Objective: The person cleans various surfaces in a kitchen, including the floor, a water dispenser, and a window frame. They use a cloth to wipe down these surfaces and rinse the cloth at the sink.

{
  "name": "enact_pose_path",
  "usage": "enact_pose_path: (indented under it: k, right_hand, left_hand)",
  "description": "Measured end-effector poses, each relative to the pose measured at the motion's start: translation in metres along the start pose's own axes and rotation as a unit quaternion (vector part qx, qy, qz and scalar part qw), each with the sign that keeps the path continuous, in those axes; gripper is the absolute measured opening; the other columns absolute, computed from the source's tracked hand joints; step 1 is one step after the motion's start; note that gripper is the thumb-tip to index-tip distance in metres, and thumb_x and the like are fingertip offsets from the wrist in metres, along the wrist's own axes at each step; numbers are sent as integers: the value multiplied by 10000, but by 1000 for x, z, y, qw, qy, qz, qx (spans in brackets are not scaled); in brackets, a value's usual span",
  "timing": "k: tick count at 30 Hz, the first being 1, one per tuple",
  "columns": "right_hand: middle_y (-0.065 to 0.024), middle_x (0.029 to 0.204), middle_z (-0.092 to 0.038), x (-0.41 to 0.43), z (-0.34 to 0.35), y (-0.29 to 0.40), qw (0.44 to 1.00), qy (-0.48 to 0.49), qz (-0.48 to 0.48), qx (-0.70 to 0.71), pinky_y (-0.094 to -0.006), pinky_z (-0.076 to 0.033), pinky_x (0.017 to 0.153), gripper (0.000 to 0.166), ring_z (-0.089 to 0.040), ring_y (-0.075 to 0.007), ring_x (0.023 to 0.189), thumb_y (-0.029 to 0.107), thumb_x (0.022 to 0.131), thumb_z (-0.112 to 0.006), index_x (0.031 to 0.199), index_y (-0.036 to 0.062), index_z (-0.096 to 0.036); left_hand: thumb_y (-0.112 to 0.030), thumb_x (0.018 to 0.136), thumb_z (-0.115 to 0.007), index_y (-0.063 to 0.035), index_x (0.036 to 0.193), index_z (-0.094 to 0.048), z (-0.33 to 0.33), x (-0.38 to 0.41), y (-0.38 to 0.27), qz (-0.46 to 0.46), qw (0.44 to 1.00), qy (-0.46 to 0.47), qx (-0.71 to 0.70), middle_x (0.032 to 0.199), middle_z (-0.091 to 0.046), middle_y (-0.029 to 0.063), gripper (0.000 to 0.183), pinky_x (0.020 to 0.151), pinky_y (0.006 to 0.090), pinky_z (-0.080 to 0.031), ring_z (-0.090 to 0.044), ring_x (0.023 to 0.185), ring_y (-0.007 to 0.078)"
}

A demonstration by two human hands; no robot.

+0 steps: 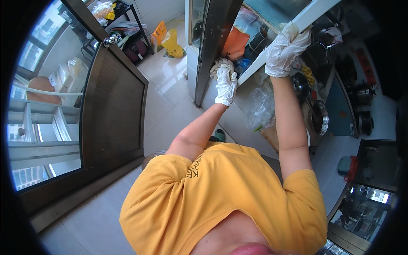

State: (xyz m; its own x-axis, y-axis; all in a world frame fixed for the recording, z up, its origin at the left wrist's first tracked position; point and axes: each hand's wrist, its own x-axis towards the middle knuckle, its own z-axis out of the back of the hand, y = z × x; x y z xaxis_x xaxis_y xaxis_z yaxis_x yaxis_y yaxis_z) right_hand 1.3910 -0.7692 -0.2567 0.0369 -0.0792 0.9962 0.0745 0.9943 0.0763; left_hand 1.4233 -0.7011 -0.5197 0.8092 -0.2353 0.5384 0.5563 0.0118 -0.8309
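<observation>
My left hand (226, 82), in a white disposable glove, holds a crumpled off-white cloth (215, 70) near the lower end of a white frame (255, 68). A dark metal door post (214, 30) stands just left of the cloth. My right hand (283, 52), gloved the same way, is closed around the white frame farther up, its fingertips partly hidden. Beyond the frame, an orange plastic bag (236, 44) and other bagged items lie inside an open space. Below the frame, a clear plastic bag (259, 106) lies between my forearms.
A brown door (111, 108) with a round knob (112, 39) stands open at left. A yellow bag (173, 43) sits on the tiled floor beyond. Right of my right arm are a small pan (301, 83) and a metal pan (323, 118). A green slipper (219, 134) shows below.
</observation>
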Motion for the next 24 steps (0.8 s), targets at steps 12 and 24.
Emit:
enact_pose_path:
  k: [12, 24]
  right_hand:
    - [-279, 1190, -467, -7, 8, 5, 992, 35, -116, 29, -452, -388, 984, 431, -487, -373, 1037, 117, 1011, -472, 1357, -112, -357]
    - [-244, 1128, -493, -9, 0, 3, 994, 13, -102, 24, -443, -419, 944, 357, -519, -343, 995, 106, 1013, -496, 1306, -85, -421]
  left_hand:
    - [-124, 885, -646, -30, 1147, -623, 114, 189, -192, -317, 947, -42, -20, 1236, -573, 217, 279, 1025, 474, -398, -518, 1160, 426]
    - [-76, 866, -641, -114, 1062, -690, 71, 75, 33, -254, 954, 76, 138, 943, -641, 63, 206, 734, 400, -499, -624, 848, 240]
